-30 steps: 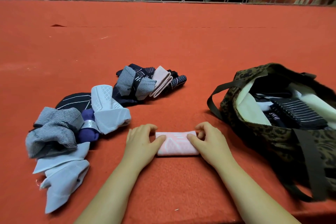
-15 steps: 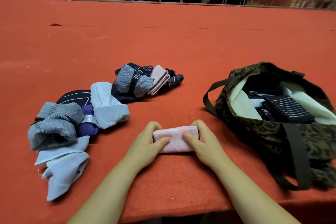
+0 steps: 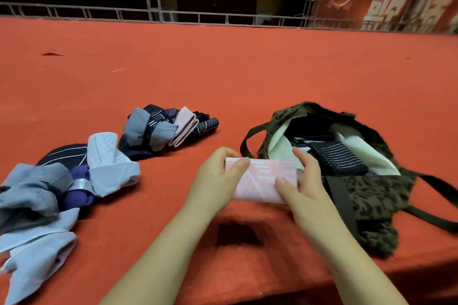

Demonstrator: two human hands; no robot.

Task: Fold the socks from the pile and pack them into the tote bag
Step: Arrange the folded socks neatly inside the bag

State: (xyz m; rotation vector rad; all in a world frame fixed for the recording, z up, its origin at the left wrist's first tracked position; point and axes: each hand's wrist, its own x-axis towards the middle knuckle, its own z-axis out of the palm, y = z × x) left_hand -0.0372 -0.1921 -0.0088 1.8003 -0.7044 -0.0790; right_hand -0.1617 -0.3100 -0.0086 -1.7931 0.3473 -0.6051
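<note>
A folded pink sock bundle (image 3: 262,181) with pale stripes hangs above the red surface, casting a dark shadow below it. My left hand (image 3: 215,178) grips its left end and my right hand (image 3: 304,183) grips its right end. Just to the right lies the camouflage tote bag (image 3: 371,195), open, with a pale lining and a dark striped sock bundle (image 3: 337,158) inside. The sock pile (image 3: 74,176) of grey, light blue, purple and dark socks lies to the left.
A second cluster of grey, navy and pink socks (image 3: 171,126) lies behind the hands. The red carpeted surface (image 3: 247,69) stretches far back to a metal railing (image 3: 223,18). Its front edge runs close below my forearms. The bag's dark straps (image 3: 436,218) trail right.
Both hands lifted the pink bundle off the surface and carried it right, to the mouth of the tote bag. My view has shifted right as well.
</note>
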